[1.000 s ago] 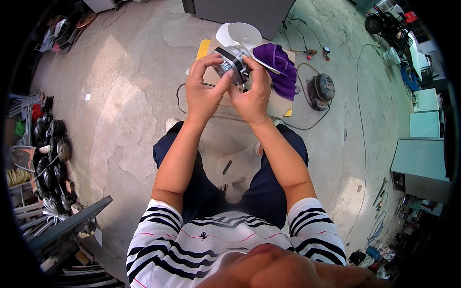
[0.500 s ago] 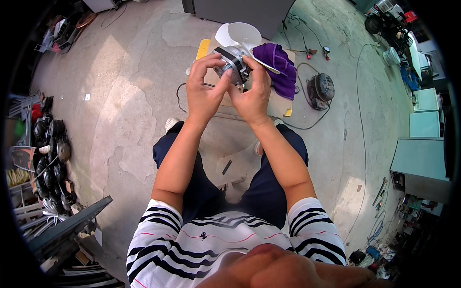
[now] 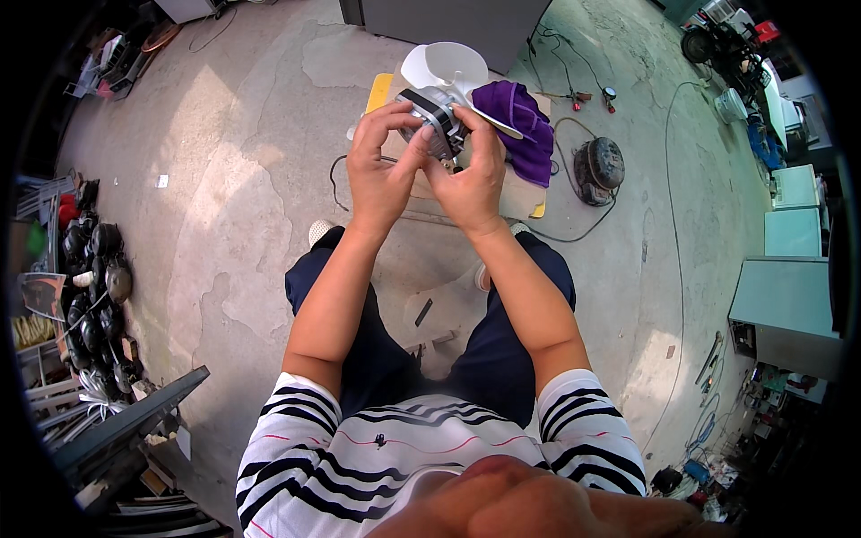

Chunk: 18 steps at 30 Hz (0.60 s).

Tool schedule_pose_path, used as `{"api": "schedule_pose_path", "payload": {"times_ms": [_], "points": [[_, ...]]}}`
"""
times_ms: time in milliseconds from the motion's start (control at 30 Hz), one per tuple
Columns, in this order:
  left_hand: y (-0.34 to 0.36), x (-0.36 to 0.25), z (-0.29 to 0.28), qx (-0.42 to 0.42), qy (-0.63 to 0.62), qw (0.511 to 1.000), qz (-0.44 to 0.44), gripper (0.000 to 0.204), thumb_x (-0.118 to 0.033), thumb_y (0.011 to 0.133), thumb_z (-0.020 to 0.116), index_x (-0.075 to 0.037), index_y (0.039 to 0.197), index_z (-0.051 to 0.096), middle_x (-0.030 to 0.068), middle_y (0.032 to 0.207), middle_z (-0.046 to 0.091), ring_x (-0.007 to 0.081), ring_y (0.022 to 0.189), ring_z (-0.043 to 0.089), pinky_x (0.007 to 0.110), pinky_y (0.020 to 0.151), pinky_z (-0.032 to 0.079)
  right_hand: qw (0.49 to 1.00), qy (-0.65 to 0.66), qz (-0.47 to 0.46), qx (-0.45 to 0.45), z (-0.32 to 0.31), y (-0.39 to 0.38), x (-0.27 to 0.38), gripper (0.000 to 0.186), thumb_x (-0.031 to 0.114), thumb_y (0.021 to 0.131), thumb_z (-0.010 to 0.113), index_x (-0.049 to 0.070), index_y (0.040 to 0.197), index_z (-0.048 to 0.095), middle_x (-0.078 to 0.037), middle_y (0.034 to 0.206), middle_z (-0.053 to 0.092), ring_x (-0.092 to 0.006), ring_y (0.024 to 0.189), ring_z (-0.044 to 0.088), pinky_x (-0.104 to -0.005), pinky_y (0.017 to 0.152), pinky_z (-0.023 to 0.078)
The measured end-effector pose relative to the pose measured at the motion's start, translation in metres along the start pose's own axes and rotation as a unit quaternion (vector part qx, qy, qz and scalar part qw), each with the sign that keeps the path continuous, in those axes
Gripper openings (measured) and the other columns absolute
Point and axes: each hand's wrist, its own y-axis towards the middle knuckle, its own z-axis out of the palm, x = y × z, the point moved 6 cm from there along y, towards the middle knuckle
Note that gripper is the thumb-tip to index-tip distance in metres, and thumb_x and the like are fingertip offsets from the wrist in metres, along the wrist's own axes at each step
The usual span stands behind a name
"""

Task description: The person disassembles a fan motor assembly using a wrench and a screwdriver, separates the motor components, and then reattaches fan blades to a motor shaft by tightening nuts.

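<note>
Both hands hold a small electric motor [image 3: 432,108], silver with a black band round its middle, above a low yellow-edged board [image 3: 379,92]. My left hand [image 3: 381,170] grips the motor's left side, fingers curled over it and the thumb on the near face. From the right, my right hand [image 3: 473,179] closes on the other side, its thumb near the left one. Just beyond the motor lies a white plastic fan blade [image 3: 456,65]. A purple cloth [image 3: 529,134] is draped beside it, to the right of my right hand. The fingers hide parts of the motor.
A dark round compressor [image 3: 598,169] with a cable sits on the floor at right. Hoses with a gauge [image 3: 610,93] lie beyond it. At far left are several piled black compressors [image 3: 103,278]. A grey cabinet [image 3: 448,20] stands ahead; a dark flat piece [image 3: 423,312] lies between my feet.
</note>
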Motion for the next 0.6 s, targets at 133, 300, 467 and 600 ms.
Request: {"api": "schedule_pose_path", "payload": {"times_ms": [133, 300, 467, 600], "points": [[0.0005, 0.0017, -0.0009, -0.002, -0.011, 1.0, -0.017, 0.02, -0.015, 0.083, 0.076, -0.005, 0.098, 0.068, 0.0114, 0.115, 0.065, 0.023, 0.112, 0.059, 0.035, 0.097, 0.044, 1.0, 0.007, 0.003, 0.0, 0.0002, 0.0004, -0.0001, 0.064, 0.013, 0.064, 0.081, 0.008, 0.121, 0.053, -0.01, 0.112, 0.06, -0.0304, 0.102, 0.057, -0.0419, 0.092, 0.039], [0.0012, -0.0052, 0.0017, 0.005, 0.017, 1.0, 0.023, 0.02, -0.014, 0.083, 0.075, -0.005, 0.098, 0.068, 0.0117, 0.115, 0.065, 0.0233, 0.111, 0.06, 0.035, 0.097, 0.044, 1.0, 0.01, 0.014, -0.002, 0.0008, -0.0006, -0.005, 0.064, 0.014, 0.064, 0.081, 0.008, 0.121, 0.053, -0.01, 0.112, 0.06, -0.0304, 0.101, 0.057, -0.0419, 0.09, 0.04], [0.0001, -0.0023, 0.0013, -0.001, 0.007, 1.0, 0.019, 0.018, -0.013, 0.084, 0.075, -0.005, 0.098, 0.068, 0.0115, 0.115, 0.065, 0.0231, 0.111, 0.06, 0.035, 0.096, 0.045, 1.0, 0.013, 0.009, -0.002, 0.0, 0.0, -0.0031, 0.064, 0.014, 0.064, 0.082, 0.008, 0.121, 0.053, -0.01, 0.112, 0.06, -0.0301, 0.099, 0.057, -0.0415, 0.088, 0.041], [0.0005, -0.0028, -0.0007, -0.011, 0.001, 1.0, 0.007, 0.017, -0.013, 0.084, 0.074, -0.004, 0.097, 0.069, 0.0111, 0.113, 0.066, 0.0226, 0.109, 0.06, 0.034, 0.095, 0.045, 1.0, 0.017, 0.007, 0.002, 0.0006, -0.0001, -0.0025, 0.063, 0.014, 0.065, 0.082, 0.008, 0.12, 0.053, -0.01, 0.112, 0.06, -0.0303, 0.099, 0.057, -0.0414, 0.088, 0.041]]}}
